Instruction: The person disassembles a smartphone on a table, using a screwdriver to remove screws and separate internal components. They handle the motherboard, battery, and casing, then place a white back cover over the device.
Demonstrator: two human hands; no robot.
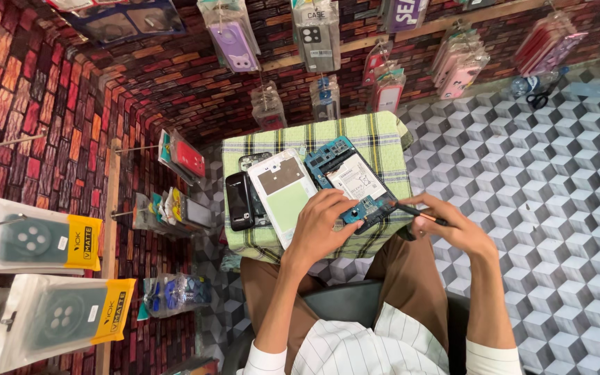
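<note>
An opened phone (347,177) with a blue frame and a white battery lies on a green checked cloth (376,135) covering a small table. My left hand (322,226) presses on the phone's near end. My right hand (453,226) grips a thin black tool (419,214), its tip pointing at the phone's near corner. Beside the phone lie a white back panel (282,194) with a pale green patch and a black phone (239,201).
Packaged phone cases (317,31) hang on hooks along a brick-patterned wall. More packaged cases (32,239) hang at the left. The floor (536,173) has a cube pattern. Scissors (539,97) lie at the far right. I sit on a dark chair (345,302).
</note>
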